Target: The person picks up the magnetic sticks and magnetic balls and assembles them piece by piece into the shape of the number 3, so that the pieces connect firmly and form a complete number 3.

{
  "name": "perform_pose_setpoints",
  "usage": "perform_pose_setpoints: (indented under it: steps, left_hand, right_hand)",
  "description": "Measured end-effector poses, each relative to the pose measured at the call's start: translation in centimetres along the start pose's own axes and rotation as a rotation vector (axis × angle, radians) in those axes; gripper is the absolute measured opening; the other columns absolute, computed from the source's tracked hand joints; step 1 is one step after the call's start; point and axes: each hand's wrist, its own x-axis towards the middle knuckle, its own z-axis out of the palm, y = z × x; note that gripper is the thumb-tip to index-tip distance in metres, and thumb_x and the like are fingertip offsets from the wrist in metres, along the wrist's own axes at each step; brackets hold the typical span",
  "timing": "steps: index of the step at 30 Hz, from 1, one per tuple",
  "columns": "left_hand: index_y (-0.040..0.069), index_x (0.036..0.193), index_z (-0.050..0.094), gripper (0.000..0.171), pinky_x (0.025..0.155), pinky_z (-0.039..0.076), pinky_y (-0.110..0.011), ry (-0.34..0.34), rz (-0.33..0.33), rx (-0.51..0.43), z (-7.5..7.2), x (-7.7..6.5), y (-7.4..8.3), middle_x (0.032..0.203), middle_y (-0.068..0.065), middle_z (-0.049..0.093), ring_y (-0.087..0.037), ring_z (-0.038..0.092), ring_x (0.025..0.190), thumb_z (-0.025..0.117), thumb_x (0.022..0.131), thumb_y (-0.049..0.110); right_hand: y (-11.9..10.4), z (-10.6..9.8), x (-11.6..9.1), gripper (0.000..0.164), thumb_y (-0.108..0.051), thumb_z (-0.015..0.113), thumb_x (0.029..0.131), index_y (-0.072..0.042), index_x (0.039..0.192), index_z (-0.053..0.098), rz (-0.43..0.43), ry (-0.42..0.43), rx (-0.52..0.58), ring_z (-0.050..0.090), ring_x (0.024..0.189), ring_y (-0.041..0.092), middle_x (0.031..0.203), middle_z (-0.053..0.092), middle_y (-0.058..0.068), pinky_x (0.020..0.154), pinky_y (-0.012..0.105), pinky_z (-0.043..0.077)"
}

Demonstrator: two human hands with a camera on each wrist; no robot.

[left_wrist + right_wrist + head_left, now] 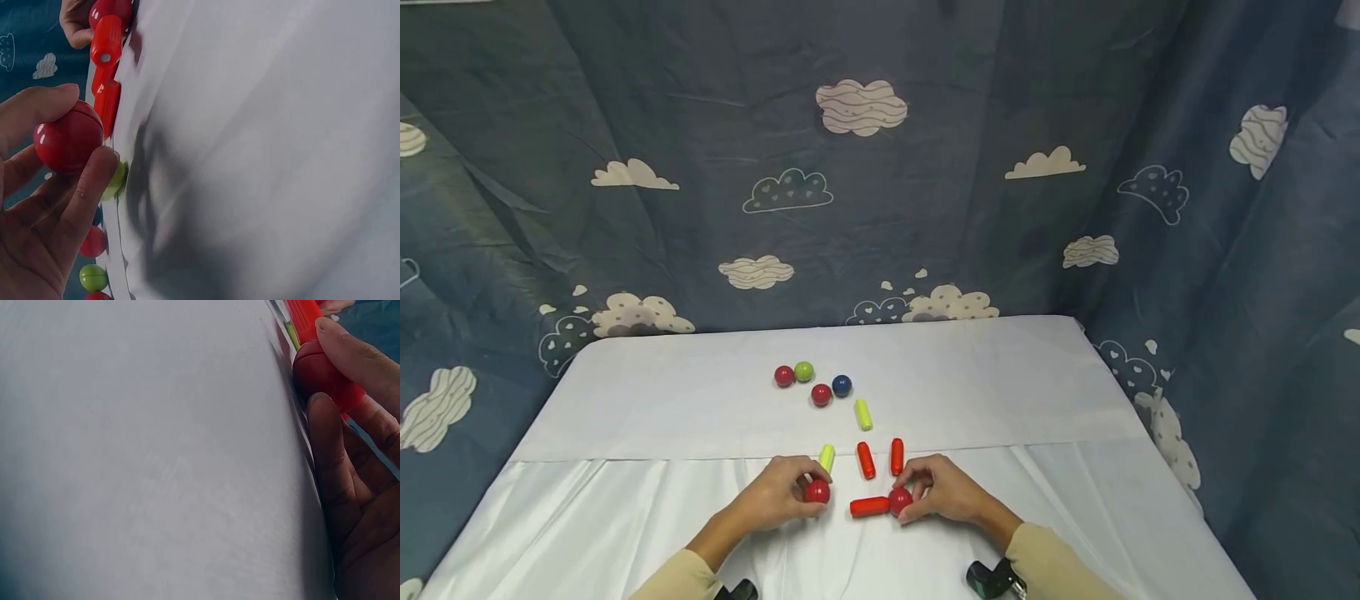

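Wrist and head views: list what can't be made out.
Head: the near end of the yellow-green cylindrical rod, hidden by the left hand.
Head: whether the glossy red ball in the right hand is attached to the red cylindrical rod; contact too small.
Left wrist: right hand, cut off by the top edge.
Right wrist: that rod's end, cut off by top edge.

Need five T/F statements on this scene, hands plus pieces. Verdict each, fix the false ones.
1. The left hand holds a red ball. True.
2. The right hand holds a yellow-green stick. False: it holds a second red ball.
3. The blue ball lies beyond both hands. True.
4. Only one red stick is in the head view. False: there are three red sticks.
5. The green ball is in the left hand. False: it lies on the white cloth.
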Motion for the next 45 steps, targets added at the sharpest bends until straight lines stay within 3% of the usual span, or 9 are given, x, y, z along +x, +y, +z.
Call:
perform_pose_setpoints:
  steps: [11, 34, 45]
  left_hand:
    - [0.012, 0.098, 0.067, 0.027, 0.062, 0.048, -0.020, 0.002, 0.019, 0.045, 1.1, -0.1, -0.3, 0.088, 0.006, 0.062, -0.005, 0.054, 0.075, 0.081, 0.075, 0.015]
    - [0.013, 0.099, 0.067, 0.027, 0.063, 0.048, -0.019, -0.003, 0.058, -0.005, 2.7, 0.9, 0.1, 0.086, 0.008, 0.059, -0.004, 0.053, 0.074, 0.081, 0.076, 0.017]
    - [0.017, 0.099, 0.065, 0.025, 0.070, 0.046, -0.023, 0.004, 0.062, 0.095, 3.1, 0.9, 0.4, 0.089, 0.010, 0.056, -0.006, 0.050, 0.081, 0.078, 0.078, 0.019]
  right_hand:
    - [0.1, 0.1, 0.1, 0.032, -0.008, 0.087, 0.067, -0.007, 0.095, 0.070, 0.011, 0.004, -0.008, 0.054, 0.060, 0.007, 0.076, 0.064, 0.000, 0.057, 0.020, 0.043]
    - [0.0, 0.1, -0.1, 0.031, -0.009, 0.086, 0.068, -0.007, 0.094, 0.069, 0.029, 0.018, -0.011, 0.053, 0.060, 0.007, 0.072, 0.063, -0.001, 0.055, 0.019, 0.042]
    - [0.0, 0.2, -0.1, 0.032, -0.006, 0.086, 0.068, -0.005, 0.094, 0.068, 0.017, 0.027, 0.011, 0.053, 0.061, 0.009, 0.072, 0.063, 0.003, 0.056, 0.020, 0.042]
